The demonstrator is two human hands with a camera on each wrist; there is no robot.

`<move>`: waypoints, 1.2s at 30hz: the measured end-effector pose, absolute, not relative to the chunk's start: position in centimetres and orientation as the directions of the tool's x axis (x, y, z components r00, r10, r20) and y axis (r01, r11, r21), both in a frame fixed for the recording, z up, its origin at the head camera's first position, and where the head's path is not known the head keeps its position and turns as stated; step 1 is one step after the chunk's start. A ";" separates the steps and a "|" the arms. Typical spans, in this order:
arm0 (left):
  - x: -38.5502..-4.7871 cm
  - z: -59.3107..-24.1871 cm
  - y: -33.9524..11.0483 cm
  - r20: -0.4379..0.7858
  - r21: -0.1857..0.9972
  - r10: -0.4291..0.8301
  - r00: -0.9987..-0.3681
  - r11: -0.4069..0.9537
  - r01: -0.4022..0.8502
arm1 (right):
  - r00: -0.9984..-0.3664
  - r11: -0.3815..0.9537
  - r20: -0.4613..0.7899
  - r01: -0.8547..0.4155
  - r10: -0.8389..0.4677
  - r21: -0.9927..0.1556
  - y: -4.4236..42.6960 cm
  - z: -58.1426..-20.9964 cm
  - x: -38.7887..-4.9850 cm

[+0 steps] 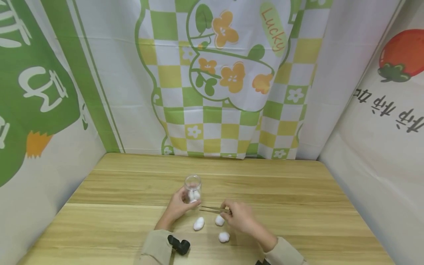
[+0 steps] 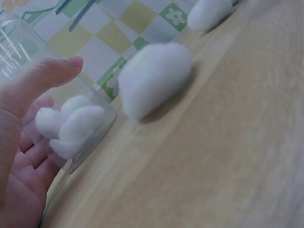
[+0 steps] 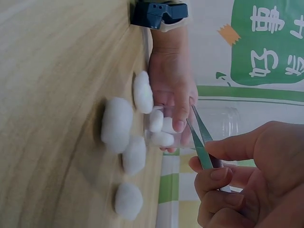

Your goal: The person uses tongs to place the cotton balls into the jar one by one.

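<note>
My left hand (image 1: 179,206) grips a clear jar (image 1: 193,183), thumb and fingers around its side, and the jar stands upright on the table. Several white cotton balls (image 2: 78,121) lie at the jar's bottom. Between thumb and fingers, my right hand (image 1: 240,217) pinches metal tweezers (image 3: 203,145). The tweezers' tips point left toward the jar, slightly apart, with nothing between them. Loose on the wood in front of the jar are more cotton balls, one (image 1: 198,223) nearest the left hand and another (image 1: 224,237) closer to me. A third cotton ball (image 1: 219,220) sits just under the right hand's fingers.
The wooden table (image 1: 116,191) runs back to a checked, flowered curtain (image 1: 212,125). Printed cloth walls flank it on both sides. Black camera mounts (image 1: 179,244) are strapped at the wrists.
</note>
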State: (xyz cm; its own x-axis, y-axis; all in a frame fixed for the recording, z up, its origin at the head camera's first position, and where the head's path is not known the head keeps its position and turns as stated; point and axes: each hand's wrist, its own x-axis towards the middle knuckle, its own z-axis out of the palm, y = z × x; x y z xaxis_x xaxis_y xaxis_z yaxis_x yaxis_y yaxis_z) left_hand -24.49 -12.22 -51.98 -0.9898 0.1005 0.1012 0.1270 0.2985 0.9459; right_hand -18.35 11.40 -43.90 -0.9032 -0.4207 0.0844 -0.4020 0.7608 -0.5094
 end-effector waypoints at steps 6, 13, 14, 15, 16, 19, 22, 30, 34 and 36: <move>-24.5 -52.1 -12.3 0.105 0.942 0.096 -0.990 0.308 0.130 | -0.902 0.764 0.077 -0.404 -0.426 -0.503 11.3 -44.4 -18.1; -24.5 -52.1 -12.2 0.107 0.941 0.084 -0.991 0.312 0.128 | -0.906 0.765 0.051 -0.384 -0.420 -0.517 11.3 -45.0 -18.1; -24.5 -52.1 -12.2 0.107 0.941 0.086 -0.991 0.312 0.129 | -0.906 0.767 0.048 -0.382 -0.420 -0.516 11.4 -45.1 -18.0; -24.5 -52.2 -12.2 0.107 0.941 0.087 -0.990 0.314 0.129 | -0.906 0.766 0.047 -0.382 -0.420 -0.516 11.4 -45.2 -18.0; -24.5 -52.2 -12.2 0.106 0.940 0.087 -0.990 0.316 0.129 | -0.907 0.767 0.045 -0.380 -0.420 -0.517 11.4 -45.2 -18.0; -24.5 -52.1 -12.2 0.103 0.940 0.091 -0.991 0.316 0.126 | -0.906 0.767 0.037 -0.377 -0.421 -0.519 11.4 -45.4 -17.9; -24.5 -52.0 -12.1 0.108 0.940 0.089 -0.990 0.316 0.131 | -0.907 0.770 0.034 -0.375 -0.419 -0.516 11.5 -45.5 -17.7; -24.3 -51.8 -12.1 0.108 0.943 0.081 -0.991 0.306 0.128 | -0.904 0.775 0.038 -0.387 -0.427 -0.500 11.3 -46.0 -17.7; -24.3 -51.8 -12.1 0.105 0.946 0.080 -0.991 0.298 0.124 | -0.903 0.775 0.035 -0.387 -0.428 -0.500 11.3 -46.3 -17.7; -24.3 -51.9 -12.1 0.104 0.946 0.083 -0.991 0.300 0.125 | -0.904 0.776 0.030 -0.384 -0.427 -0.500 11.2 -46.5 -17.7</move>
